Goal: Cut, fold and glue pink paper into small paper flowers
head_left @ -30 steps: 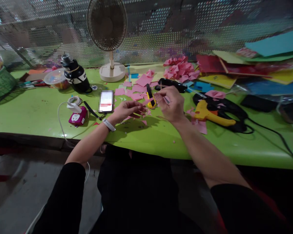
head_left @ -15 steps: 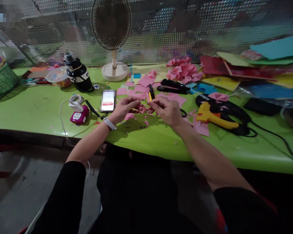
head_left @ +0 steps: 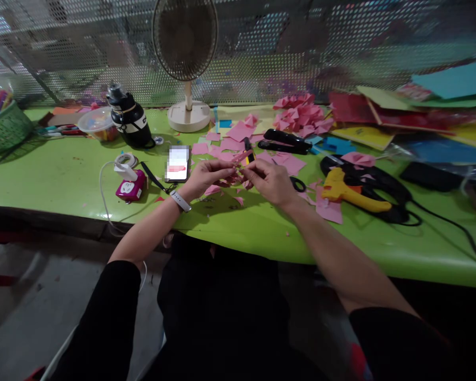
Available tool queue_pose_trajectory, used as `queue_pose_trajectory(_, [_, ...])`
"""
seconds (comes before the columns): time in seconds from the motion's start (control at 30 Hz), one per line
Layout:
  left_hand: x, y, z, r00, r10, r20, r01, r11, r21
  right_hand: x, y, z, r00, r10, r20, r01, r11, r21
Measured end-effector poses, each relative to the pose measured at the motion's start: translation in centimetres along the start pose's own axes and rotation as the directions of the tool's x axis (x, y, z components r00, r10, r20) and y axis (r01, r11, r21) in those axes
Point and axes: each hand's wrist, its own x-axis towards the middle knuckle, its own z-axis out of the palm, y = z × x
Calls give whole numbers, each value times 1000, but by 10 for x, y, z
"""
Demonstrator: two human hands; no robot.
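Both hands meet over the green table and pinch one small folded pink paper piece between their fingertips. My left hand, with a white wristband, grips its left end. My right hand grips the right end with fingers curled. A yellow and black utility knife lies just behind the fingers. Loose pink paper squares and scraps lie around and under the hands. A pair of black scissors shows by my right hand.
A phone, a magenta charger with white cable, a black bottle and a fan stand left and behind. A black stapler, a yellow glue gun, folded pink pieces and coloured card sheets lie right.
My right hand has come down from above the utility knife and closed in on my left hand. Both now pinch the same pink piece low over the table.
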Motion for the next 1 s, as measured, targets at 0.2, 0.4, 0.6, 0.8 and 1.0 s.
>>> queue_pose_trajectory(0.2, [2, -3, -2, 997, 76, -20, -75, 996, 41, 0, -1, 1, 999, -4, 41, 2, 999, 42])
queue_pose_trajectory(0.4, [2, -3, -1, 994, 104, -33, -100, 991, 94, 0, 4, 3, 996, -16, 83, 9, 996, 86])
queue_pose_trajectory(0.6, [4, -7, -5, 996, 91, -6, -90, 989, 116, -2, 7, 3, 996, -24, 91, 15, 995, 99])
queue_pose_trajectory(0.8, [5, -9, -5, 996, 90, -2, -89, 988, 122, 0, 3, 1, 993, -37, 109, 29, 996, 80])
queue_pose_trajectory(1.0, [5, -10, -2, 988, 153, 19, -154, 984, 85, 1, 2, 0, 987, -46, 153, 28, 992, 121])
